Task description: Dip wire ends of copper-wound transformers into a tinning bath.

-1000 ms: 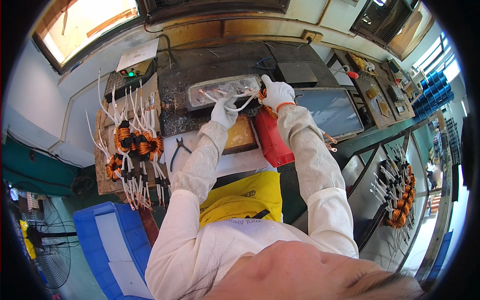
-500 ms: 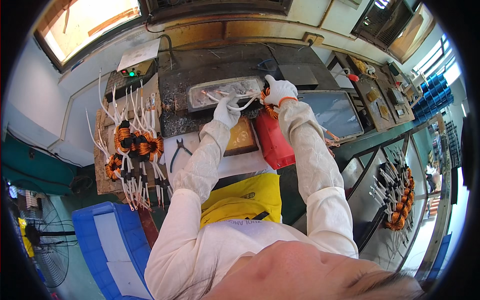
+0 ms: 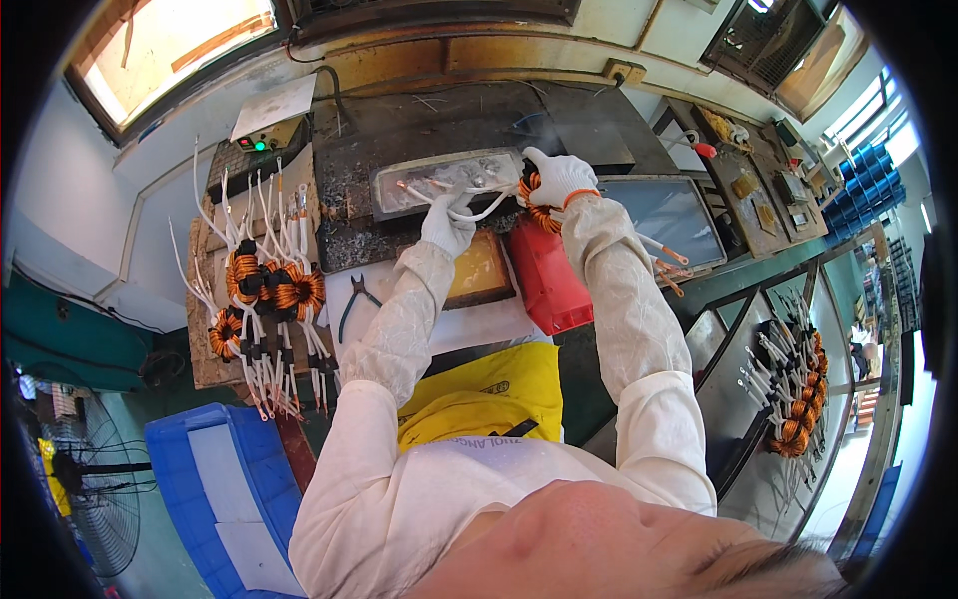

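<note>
Gloved in white, my right hand [image 3: 564, 178] is closed round a copper-wound toroidal coil [image 3: 539, 212] at the right end of a metal solder pot [image 3: 391, 205]. White sleeved leads [image 3: 491, 209] run leftward from the coil. My left hand [image 3: 446, 226], also gloved, pinches these leads at the pot's front edge. Bare copper tips of the leads lie over the silvery molten surface at the pot's left. Other copper-ended leads [image 3: 667, 256] poke out beside my right forearm. Just in front of the pot sits a shallow tray of amber material [image 3: 481, 268], partly behind my left forearm.
Finished-looking coils [image 3: 299, 290] with upright leads crowd a board at left. Pliers [image 3: 357, 299] lie by my left forearm. A red bin [image 3: 547, 285] stands below my right hand. More coils [image 3: 798, 419] rest on a right-hand rack; a blue crate [image 3: 190, 439] stands lower left.
My left hand has shifted slightly left and down while keeping its pinch on the leads. The right hand moves barely, and the copper-ended leads by its forearm have swung a little.
</note>
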A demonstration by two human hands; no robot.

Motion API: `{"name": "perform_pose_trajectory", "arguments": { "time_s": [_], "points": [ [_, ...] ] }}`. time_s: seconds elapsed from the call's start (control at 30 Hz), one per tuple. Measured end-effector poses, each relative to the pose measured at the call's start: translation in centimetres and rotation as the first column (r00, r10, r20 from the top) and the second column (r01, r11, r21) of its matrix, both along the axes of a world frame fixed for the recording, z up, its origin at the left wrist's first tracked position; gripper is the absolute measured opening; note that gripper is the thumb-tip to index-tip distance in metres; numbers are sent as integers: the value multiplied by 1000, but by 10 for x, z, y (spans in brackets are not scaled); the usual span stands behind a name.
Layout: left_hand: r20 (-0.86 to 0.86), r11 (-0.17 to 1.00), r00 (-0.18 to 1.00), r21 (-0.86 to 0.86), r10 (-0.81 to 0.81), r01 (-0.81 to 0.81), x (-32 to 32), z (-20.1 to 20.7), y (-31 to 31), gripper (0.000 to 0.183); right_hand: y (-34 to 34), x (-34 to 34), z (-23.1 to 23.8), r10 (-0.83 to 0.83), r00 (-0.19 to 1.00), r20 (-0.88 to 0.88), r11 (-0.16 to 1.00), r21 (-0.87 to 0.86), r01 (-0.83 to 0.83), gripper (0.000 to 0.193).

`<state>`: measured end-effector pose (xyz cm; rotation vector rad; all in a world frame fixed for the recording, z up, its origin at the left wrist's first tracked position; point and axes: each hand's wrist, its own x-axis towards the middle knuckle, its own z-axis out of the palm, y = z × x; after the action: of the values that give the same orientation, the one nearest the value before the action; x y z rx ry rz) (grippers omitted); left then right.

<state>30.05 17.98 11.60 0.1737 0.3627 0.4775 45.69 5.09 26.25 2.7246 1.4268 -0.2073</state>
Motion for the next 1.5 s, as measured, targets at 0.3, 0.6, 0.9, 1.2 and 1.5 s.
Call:
{"name": "perform_pose_trajectory", "arguments": {
  "time_s": [0.3, 0.6, 0.9, 1.2, 1.5],
  "points": [
    [-55, 1000, 998, 14, 2, -1, -1, 11, -3, 33, 0, 15, -5, 44, 999, -18, 999, 8, -43, 82],
    [2, 999, 1000, 28, -27, 27, -2, 4, 2, 32, 0, 13, 0, 42, 998, -42, 999, -1, -43, 79],
    [4, 1000, 1000, 1, -20, 20, 2, -1, 5, 33, 4, 15, -1, 14, 999, -38, 1000, -14, -14, 77],
    [-33, 1000, 999, 9, 14, -14, -3, 1, 2, 33, -1, 16, -1, 92, 996, -5, 996, 22, -92, 82],
    [-11, 999, 1000, -31, -5, 4, 0, -1, 4, 32, 8, 13, 3, 15, 999, -35, 999, -48, -17, 77]
  ]
}}
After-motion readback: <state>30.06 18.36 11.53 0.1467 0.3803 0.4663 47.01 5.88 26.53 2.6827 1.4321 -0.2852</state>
